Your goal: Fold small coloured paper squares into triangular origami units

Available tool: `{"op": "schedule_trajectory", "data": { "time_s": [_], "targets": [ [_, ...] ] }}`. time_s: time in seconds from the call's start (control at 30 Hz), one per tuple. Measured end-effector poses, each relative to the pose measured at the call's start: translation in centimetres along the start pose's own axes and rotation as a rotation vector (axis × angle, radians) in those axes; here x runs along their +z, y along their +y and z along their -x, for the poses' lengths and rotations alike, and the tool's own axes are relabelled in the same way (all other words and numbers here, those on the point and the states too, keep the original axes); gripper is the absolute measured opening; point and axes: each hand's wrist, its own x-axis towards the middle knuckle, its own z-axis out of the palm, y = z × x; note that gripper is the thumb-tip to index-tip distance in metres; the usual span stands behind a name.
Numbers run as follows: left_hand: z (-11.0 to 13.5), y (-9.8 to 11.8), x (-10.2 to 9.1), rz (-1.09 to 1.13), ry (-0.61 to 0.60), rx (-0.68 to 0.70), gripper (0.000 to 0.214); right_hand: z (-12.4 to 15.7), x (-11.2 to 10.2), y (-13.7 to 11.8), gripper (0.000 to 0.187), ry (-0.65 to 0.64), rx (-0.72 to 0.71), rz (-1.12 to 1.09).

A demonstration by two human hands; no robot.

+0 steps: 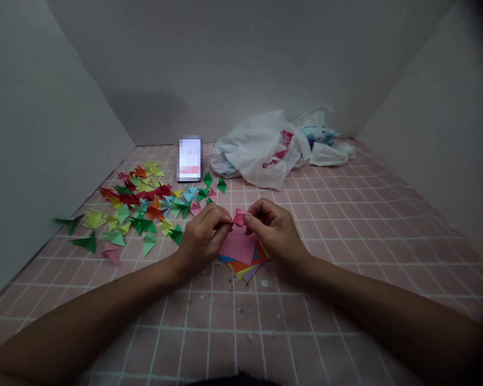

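Observation:
A small pink folded paper piece [239, 217] is pinched between my two hands. My left hand [203, 231] grips its left side with thumb and forefinger, and my right hand [277, 228] holds its right side the same way. Just beneath them lies a fanned stack of square origami paper [238, 245], pink on top, with blue, orange, yellow and lilac corners sticking out. To the left of my left hand spreads a heap of folded paper cranes [139, 201] in red, green, yellow, blue, orange and pink.
A lit phone [189, 158], its screen blurred, stands behind the cranes. White plastic bags [261, 147] with red print lie crumpled at the back, beside a blue-patterned packet [320, 135]. Walls border the pink tiled surface [370, 241] on the left, back and right.

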Motion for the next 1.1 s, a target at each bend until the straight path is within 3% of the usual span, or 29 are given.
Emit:
{"op": "schedule_trajectory", "data": {
  "time_s": [0.13,0.3,0.67,0.77,0.87,1.1],
  "targets": [
    [-0.04,-0.02,-0.02,0.039,0.003,-0.036,0.012,-0.2,0.2,-0.23,0.018,0.0,0.091,-0.155],
    [-0.12,0.01,-0.13,0.015,0.019,-0.004,0.011,-0.4,0.12,-0.39,0.015,0.029,0.104,-0.142],
    [-0.08,-0.01,-0.16,0.007,0.026,-0.017,0.011,-0.2,-0.14,-0.98,0.013,-0.061,0.186,-0.186],
    [0.09,-0.19,-0.02,0.112,0.032,-0.121,0.008,-0.17,-0.23,-1.02,0.01,-0.105,0.174,-0.195],
    [0.26,-0.39,0.26,0.362,0.048,-0.303,0.003,-0.25,-0.27,-0.83,0.012,-0.105,0.1,-0.117],
    [-0.11,-0.4,0.33,0.695,0.017,-0.595,0.016,-0.35,-0.22,-0.32,0.013,-0.119,-0.015,-0.039]
  ]
}}
